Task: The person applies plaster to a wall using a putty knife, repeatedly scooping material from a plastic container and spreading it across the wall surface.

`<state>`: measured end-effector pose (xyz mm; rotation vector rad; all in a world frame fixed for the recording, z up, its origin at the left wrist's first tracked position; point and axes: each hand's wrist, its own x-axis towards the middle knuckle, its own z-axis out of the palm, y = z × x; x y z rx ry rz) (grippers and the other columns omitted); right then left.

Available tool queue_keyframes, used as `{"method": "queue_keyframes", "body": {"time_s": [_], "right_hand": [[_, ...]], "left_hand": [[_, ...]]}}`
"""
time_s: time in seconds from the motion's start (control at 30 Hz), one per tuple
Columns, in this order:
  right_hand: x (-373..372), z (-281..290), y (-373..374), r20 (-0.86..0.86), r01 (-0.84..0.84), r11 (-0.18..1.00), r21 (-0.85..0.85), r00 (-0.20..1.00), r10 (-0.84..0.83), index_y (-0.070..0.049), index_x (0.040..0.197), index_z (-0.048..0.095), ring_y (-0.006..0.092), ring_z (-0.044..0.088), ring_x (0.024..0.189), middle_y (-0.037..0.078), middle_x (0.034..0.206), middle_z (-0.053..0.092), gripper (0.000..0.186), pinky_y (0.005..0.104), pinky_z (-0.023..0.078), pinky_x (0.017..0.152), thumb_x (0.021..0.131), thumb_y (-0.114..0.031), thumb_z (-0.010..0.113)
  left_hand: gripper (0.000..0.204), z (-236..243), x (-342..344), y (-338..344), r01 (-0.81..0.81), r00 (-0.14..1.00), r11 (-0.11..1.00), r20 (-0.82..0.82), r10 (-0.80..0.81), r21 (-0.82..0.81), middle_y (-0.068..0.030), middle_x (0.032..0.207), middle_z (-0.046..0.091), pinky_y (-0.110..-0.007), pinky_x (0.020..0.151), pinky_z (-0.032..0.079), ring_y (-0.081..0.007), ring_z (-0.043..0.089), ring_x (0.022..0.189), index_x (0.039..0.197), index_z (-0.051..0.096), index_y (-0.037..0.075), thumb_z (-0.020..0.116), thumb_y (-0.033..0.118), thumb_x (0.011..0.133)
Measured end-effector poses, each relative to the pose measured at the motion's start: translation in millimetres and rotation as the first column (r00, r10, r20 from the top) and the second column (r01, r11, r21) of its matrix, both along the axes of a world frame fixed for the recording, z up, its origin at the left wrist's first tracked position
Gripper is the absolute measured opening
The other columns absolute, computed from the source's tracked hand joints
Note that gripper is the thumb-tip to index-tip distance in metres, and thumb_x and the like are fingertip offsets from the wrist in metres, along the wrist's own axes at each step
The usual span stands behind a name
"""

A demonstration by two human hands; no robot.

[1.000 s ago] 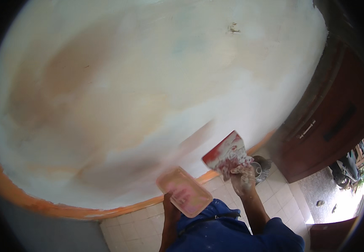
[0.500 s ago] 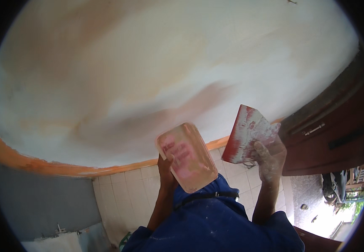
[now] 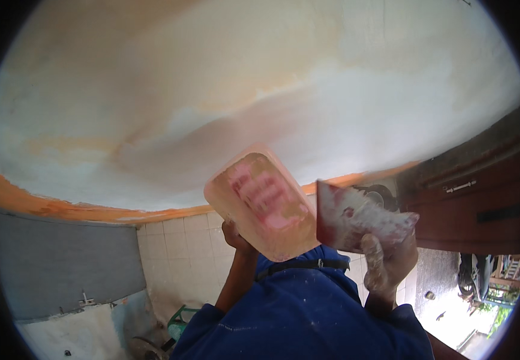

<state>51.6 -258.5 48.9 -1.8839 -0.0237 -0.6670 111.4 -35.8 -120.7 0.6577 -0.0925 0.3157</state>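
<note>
My left hand is closed on the near left edge of a rectangular tan plastic tub with rounded corners. Streaked pink paste covers its middle. In my right hand, which is dusted white, is a flat, dark red putty scraper smeared with whitish filler. The thumb lies across the scraper's face, and the other fingers are mostly hidden behind it. The scraper's left edge comes up to the tub's right side; I cannot tell whether they touch.
Ahead rises a wall patched in white and tan, with an orange band along its lower edge. A dark red door stands at the right, a grey panel at the left. Below are pale tiles and a green object.
The tub has moved up and left and turned a little. My right hand has lowered the scraper and brought its edge close to the tub's right side.
</note>
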Motion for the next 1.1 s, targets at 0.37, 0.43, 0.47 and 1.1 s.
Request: {"method": "queue_keyframes", "body": {"time_s": [0.37, 0.43, 0.47, 1.1], "right_hand": [[25, 13, -18, 0.189, -0.327, 0.85, -0.413, 0.882, 0.431, -0.003, 0.085, 0.064, 0.0276, 0.068, 0.072, 0.013, 0.08, 0.068, 0.02, 0.032, 0.055, 0.066, 0.074, -0.017, 0.075], [17, 12, -21, 0.114, -0.293, 0.828, -0.478, 0.914, 0.389, -0.005, 0.081, 0.067, 0.0254, 0.07, 0.074, 0.013, 0.078, 0.07, 0.018, 0.0316, 0.056, 0.065, 0.069, -0.013, 0.077], [12, 18, -20, 0.063, -0.316, 0.815, -0.486, 0.917, 0.393, -0.006, 0.082, 0.067, 0.0244, 0.07, 0.073, 0.012, 0.077, 0.07, 0.017, 0.0314, 0.056, 0.064, 0.069, -0.012, 0.076], [4, 3, 48, -0.103, -0.193, 0.96, -0.201, 0.979, 0.175, 0.002, 0.105, 0.058, 0.0284, 0.068, 0.063, 0.019, 0.078, 0.066, 0.027, 0.0321, 0.052, 0.051, 0.078, 0.0, 0.064]], "left_hand": [[0.065, 43, -7, -13, 0.049, 0.994, 0.985, -0.102, -0.032, 0.165, -0.0183, 0.126, 0.045, -0.041, 0.096, 0.042, -0.0275, 0.045, 0.119, 0.127, 0.037, -0.007, 0.053, 0.037, 0.081], [0.063, 41, -8, -10, 0.039, 0.996, 0.973, -0.092, -0.018, 0.226, -0.0179, 0.127, 0.044, -0.04, 0.095, 0.043, -0.0269, 0.045, 0.118, 0.129, 0.035, -0.005, 0.051, 0.035, 0.083], [0.062, 41, -9, -8, 0.028, 0.995, 0.967, -0.099, -0.003, 0.253, -0.0178, 0.128, 0.044, -0.04, 0.095, 0.043, -0.0267, 0.045, 0.118, 0.13, 0.034, -0.004, 0.051, 0.035, 0.084], [0.06, 10, -27, -15, 0.091, 0.966, 0.359, -0.17, 0.194, 0.929, -0.0164, 0.122, 0.05, -0.043, 0.089, 0.048, -0.0305, 0.053, 0.107, 0.134, 0.033, 0.004, 0.027, 0.048, 0.093]]}}
